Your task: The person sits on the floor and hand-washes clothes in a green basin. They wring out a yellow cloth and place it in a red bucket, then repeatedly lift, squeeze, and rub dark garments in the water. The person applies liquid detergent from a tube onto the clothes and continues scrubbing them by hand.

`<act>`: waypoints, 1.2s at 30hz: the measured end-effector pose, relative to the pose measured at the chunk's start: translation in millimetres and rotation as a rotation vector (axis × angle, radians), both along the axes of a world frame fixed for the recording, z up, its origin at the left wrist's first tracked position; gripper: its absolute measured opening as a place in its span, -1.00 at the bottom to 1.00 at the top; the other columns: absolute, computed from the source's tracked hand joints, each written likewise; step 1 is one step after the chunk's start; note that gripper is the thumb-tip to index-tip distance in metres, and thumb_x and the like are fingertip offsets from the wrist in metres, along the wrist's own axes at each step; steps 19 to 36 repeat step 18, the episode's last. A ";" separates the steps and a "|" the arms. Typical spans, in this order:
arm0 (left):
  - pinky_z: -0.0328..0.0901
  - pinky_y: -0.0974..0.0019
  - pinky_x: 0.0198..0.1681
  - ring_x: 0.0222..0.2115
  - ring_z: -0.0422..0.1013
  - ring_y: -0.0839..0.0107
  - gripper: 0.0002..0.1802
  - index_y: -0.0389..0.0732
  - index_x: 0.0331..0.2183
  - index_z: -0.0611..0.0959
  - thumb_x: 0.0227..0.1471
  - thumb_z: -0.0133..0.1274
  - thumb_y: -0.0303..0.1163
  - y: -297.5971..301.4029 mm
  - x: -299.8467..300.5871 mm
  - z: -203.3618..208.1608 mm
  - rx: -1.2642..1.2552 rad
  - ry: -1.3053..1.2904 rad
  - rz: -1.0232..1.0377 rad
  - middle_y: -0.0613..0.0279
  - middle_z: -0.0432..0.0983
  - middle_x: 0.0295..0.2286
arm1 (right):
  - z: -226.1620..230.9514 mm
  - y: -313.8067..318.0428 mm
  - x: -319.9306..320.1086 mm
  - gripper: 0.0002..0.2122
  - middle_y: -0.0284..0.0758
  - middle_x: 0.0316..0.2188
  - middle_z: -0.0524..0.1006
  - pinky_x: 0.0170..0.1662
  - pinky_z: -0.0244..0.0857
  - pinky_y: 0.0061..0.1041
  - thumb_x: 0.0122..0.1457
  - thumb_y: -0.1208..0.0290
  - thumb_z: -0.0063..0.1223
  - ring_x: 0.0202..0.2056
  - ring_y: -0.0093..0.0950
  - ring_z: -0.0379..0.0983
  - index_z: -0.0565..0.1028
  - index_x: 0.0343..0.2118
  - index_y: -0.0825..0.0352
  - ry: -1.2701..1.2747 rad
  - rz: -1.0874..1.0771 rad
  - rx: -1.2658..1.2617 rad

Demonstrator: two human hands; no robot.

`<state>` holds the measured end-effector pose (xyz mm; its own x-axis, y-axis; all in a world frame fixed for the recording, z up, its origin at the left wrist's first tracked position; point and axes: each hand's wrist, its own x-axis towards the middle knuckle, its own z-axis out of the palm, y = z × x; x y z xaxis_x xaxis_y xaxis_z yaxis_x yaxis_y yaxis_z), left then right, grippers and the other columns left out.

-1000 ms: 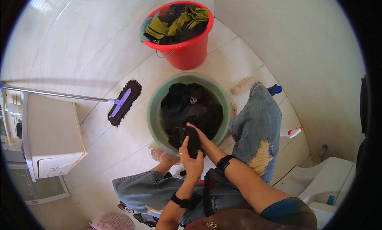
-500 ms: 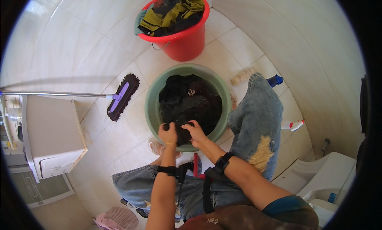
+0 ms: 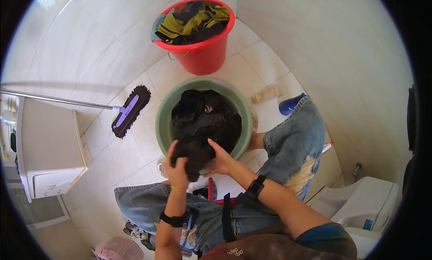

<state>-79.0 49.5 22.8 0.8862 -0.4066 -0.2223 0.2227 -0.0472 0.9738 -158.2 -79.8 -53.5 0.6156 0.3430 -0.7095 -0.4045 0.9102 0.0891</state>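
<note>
Between both hands I hold a bunched dark wet garment (image 3: 194,156) over the near rim of a green basin (image 3: 162,129). My left hand (image 3: 176,165) grips its left side with fingers bent round the cloth. On the other side, my right hand (image 3: 219,159) clasps it, thumb on top and the other fingers partly hidden beneath. More dark clothes (image 3: 209,118) lie soaking in water inside the basin, one with a small pale print.
A red bucket (image 3: 204,57) heaped with clothes stands beyond the basin. To the left are a mop (image 3: 130,111) and a white cabinet (image 3: 51,143). On the right are a blue container (image 3: 290,105), a clear bottle (image 3: 266,94) and a toilet (image 3: 360,199). A pink basket (image 3: 119,249) sits lower left.
Both hands have lifted the bunched garment up and nearer to me, and they are now wider apart around it. My right knee has shifted outward, and the view has moved slightly.
</note>
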 end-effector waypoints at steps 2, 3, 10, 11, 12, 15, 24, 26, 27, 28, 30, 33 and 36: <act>0.29 0.34 -0.16 -0.23 0.35 0.35 -0.49 -0.21 -0.12 0.48 -0.26 -0.03 -0.56 -22.6 -29.1 5.0 0.120 -0.298 -0.137 0.16 0.39 -0.24 | -8.5 6.6 4.9 -0.49 -0.20 -0.12 0.39 -0.12 0.26 -0.15 -0.02 -0.08 -0.01 -0.13 -0.15 0.33 0.35 -0.09 0.18 -0.076 -0.167 -0.070; 0.30 0.32 -0.20 -0.25 0.36 0.34 -0.51 -0.18 -0.14 0.51 -0.27 0.02 -0.52 -33.6 -43.2 6.3 0.163 -0.480 -0.225 0.15 0.40 -0.29 | -17.0 12.0 8.0 -0.50 -0.19 -0.19 0.45 -0.15 0.31 -0.21 -0.02 -0.10 -0.02 -0.18 -0.19 0.40 0.39 -0.13 0.19 -0.178 -0.263 -0.043; 0.29 0.19 -0.40 -0.49 0.37 0.07 -0.78 -0.23 -0.50 0.53 -0.35 0.14 -0.43 -52.4 -47.0 -38.4 0.348 -0.806 -0.173 0.05 0.39 -0.48 | -84.0 8.3 3.0 -0.86 -0.38 -0.33 0.48 -0.01 0.13 -0.39 0.12 0.44 -0.19 -0.24 -0.50 0.38 0.43 -0.31 0.27 -0.802 -0.258 -1.090; 0.27 0.21 -0.39 -0.49 0.37 0.10 -0.80 -0.24 -0.51 0.52 -0.35 0.13 -0.43 -50.6 -39.8 -49.4 0.365 -0.804 -0.168 0.07 0.39 -0.52 | -82.4 8.8 9.1 -0.87 -0.36 -0.36 0.48 -0.09 0.20 -0.40 0.12 0.45 -0.18 -0.28 -0.48 0.40 0.42 -0.31 0.29 -0.666 -0.432 -0.490; 0.27 0.23 -0.38 -0.49 0.37 0.10 -0.79 -0.26 -0.52 0.52 -0.34 0.12 -0.41 -48.5 -32.3 -60.5 0.358 -0.749 -0.125 0.05 0.42 -0.55 | -76.8 8.7 15.4 -0.88 -0.34 -0.39 0.48 -0.17 0.27 -0.40 0.11 0.46 -0.16 -0.32 -0.46 0.41 0.40 -0.32 0.31 -0.527 -0.549 -0.131; 0.29 0.30 -0.38 -0.48 0.43 0.33 -0.70 -0.32 -0.44 0.56 -0.26 0.10 -0.31 -32.4 7.8 -92.4 0.662 -0.364 -0.002 0.06 0.50 -0.49 | -43.1 30.6 17.9 -0.79 -0.35 -0.47 0.44 -0.39 0.31 -0.55 -0.03 0.46 -0.01 -0.45 -0.49 0.39 0.36 -0.27 0.27 -0.015 -0.498 -0.512; 0.30 0.30 -0.35 -0.50 0.45 0.17 -0.64 -0.36 -0.49 0.60 -0.28 0.12 -0.22 -11.6 36.7 -123.1 0.485 0.062 -0.013 0.06 0.53 -0.57 | -23.5 32.8 23.0 -0.51 -0.21 -0.25 0.37 -0.13 0.24 -0.37 -0.07 0.46 0.03 -0.24 -0.42 0.33 0.16 -0.03 0.22 -0.149 0.028 -1.063; 0.30 0.30 -0.35 -0.50 0.45 0.17 -0.64 -0.36 -0.49 0.60 -0.28 0.12 -0.22 -11.6 36.7 -123.1 0.485 0.062 -0.013 0.06 0.53 -0.57 | -23.5 32.8 23.0 -0.51 -0.21 -0.25 0.37 -0.13 0.24 -0.37 -0.07 0.46 0.03 -0.24 -0.42 0.33 0.16 -0.03 0.22 -0.149 0.028 -1.063; 0.30 0.30 -0.35 -0.50 0.45 0.17 -0.64 -0.36 -0.49 0.60 -0.28 0.12 -0.22 -11.6 36.7 -123.1 0.485 0.062 -0.013 0.06 0.53 -0.57 | -23.5 32.8 23.0 -0.51 -0.21 -0.25 0.37 -0.13 0.24 -0.37 -0.07 0.46 0.03 -0.24 -0.42 0.33 0.16 -0.03 0.22 -0.149 0.028 -1.063; 0.30 0.30 -0.35 -0.50 0.45 0.17 -0.64 -0.36 -0.49 0.60 -0.28 0.12 -0.22 -11.6 36.7 -123.1 0.485 0.062 -0.013 0.06 0.53 -0.57 | -23.5 32.8 23.0 -0.51 -0.21 -0.25 0.37 -0.13 0.24 -0.37 -0.07 0.46 0.03 -0.24 -0.42 0.33 0.16 -0.03 0.22 -0.149 0.028 -1.063; 0.30 0.30 -0.35 -0.50 0.45 0.17 -0.64 -0.36 -0.49 0.60 -0.28 0.12 -0.22 -11.6 36.7 -123.1 0.485 0.062 -0.013 0.06 0.53 -0.57 | -23.5 32.8 23.0 -0.51 -0.21 -0.25 0.37 -0.13 0.24 -0.37 -0.07 0.46 0.03 -0.24 -0.42 0.33 0.16 -0.03 0.22 -0.149 0.028 -1.063; 0.30 0.30 -0.35 -0.50 0.45 0.17 -0.64 -0.36 -0.49 0.60 -0.28 0.12 -0.22 -11.6 36.7 -123.1 0.485 0.062 -0.013 0.06 0.53 -0.57 | -23.5 32.8 23.0 -0.51 -0.21 -0.25 0.37 -0.13 0.24 -0.37 -0.07 0.46 0.03 -0.24 -0.42 0.33 0.16 -0.03 0.22 -0.149 0.028 -1.063; 0.30 0.30 -0.35 -0.50 0.45 0.17 -0.64 -0.36 -0.49 0.60 -0.28 0.12 -0.22 -11.6 36.7 -123.1 0.485 0.062 -0.013 0.06 0.53 -0.57 | -23.5 32.8 23.0 -0.51 -0.21 -0.25 0.37 -0.13 0.24 -0.37 -0.07 0.46 0.03 -0.24 -0.42 0.33 0.16 -0.03 0.22 -0.149 0.028 -1.063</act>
